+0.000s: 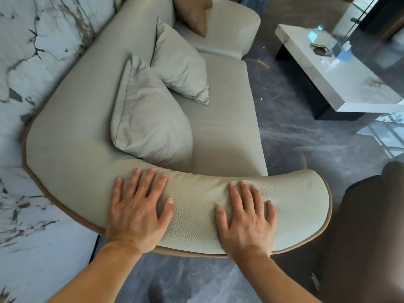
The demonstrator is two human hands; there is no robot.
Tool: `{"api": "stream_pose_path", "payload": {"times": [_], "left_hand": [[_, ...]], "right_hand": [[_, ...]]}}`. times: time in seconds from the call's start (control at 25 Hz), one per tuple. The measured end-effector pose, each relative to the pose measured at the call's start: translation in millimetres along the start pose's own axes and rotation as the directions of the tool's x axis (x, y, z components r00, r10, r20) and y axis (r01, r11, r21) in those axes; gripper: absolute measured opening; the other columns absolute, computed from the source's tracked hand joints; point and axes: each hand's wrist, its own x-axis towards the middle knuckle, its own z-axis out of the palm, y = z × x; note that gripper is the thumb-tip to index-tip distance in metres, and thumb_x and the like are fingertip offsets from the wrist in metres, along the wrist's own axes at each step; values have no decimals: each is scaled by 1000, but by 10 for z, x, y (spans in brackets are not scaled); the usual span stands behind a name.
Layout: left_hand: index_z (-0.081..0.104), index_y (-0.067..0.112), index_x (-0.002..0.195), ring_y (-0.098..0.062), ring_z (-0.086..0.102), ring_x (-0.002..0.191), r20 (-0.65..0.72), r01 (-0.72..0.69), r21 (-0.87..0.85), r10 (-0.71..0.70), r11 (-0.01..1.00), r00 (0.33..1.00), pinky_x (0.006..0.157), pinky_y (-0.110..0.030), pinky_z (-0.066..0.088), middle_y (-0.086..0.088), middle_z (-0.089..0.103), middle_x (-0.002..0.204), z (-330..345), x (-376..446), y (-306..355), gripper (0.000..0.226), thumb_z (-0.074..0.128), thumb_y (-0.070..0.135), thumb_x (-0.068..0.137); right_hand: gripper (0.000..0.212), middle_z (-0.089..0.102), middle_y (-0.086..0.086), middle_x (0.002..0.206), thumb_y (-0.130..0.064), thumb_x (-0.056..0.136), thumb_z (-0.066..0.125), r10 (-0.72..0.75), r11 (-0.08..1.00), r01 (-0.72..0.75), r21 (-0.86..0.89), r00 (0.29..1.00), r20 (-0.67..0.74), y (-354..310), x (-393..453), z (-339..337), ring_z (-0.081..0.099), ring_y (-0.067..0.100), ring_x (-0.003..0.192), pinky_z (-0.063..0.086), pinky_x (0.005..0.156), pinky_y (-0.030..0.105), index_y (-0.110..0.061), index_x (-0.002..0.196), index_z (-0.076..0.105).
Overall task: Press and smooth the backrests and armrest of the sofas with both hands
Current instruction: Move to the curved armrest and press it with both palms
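A pale grey-green leather sofa (227,119) fills the middle of the head view. Its near armrest (192,202), pebbled leather with tan piping, curves across the lower part. My left hand (137,211) lies flat on the armrest's left part, fingers spread, palm down. My right hand (247,217) lies flat further right on the same armrest, fingers spread. Neither hand holds anything. The curved backrest (85,68) runs along the left, up toward the far armrest (231,25).
Two grey cushions (148,119) (181,64) lean against the backrest, and a brown cushion (194,14) sits at the far end. A marble wall (26,62) stands left. A white low table (341,71) stands right on dark floor. A dark brown seat (371,226) is at lower right.
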Motion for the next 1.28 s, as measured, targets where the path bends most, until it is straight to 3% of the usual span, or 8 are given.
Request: {"api": "stream_pose_path", "payload": {"times": [0.2,0.6,1.04,1.2,1.28], "left_hand": [[53,22,137,-31,39,137,-1,-1,3,1,1000,1000,114,-57,22,-5,50,145,4,219,2,63,32,50,84],[51,24,138,-30,37,138,-15,1,9,-1,1000,1000,115,-56,20,-4,49,145,87,716,-37,63,31,51,85],[48,23,140,-30,35,139,32,-3,6,3,1000,999,115,-57,18,-4,47,147,53,712,-44,63,29,51,86],[39,25,146,-30,27,144,102,-4,47,-1,999,995,117,-56,11,-3,38,153,1,702,-16,66,19,52,89],[25,28,151,-28,15,147,194,4,87,-21,996,981,118,-54,3,-1,25,159,-40,719,-12,71,5,53,88]], "right_hand": [[67,41,-1,150,-61,87,26,1,1000,-1,0,1000,-24,-37,212,10,31,24,140,16,110,52,-28,144,42],[68,38,-3,152,-62,87,21,6,1000,-5,6,1000,-27,-95,696,79,26,23,141,14,111,51,-31,145,38],[67,37,-3,153,-63,88,21,1,1000,-1,1,1000,-10,-88,687,57,24,22,142,12,112,50,-31,145,36],[71,21,-7,159,-66,88,8,17,1000,-16,-16,996,82,-96,664,-16,8,18,146,-2,114,46,-35,151,20],[73,7,-9,162,-68,85,1,32,999,-30,-14,982,188,-93,691,-65,-5,16,147,-11,114,44,-38,152,6]]}}
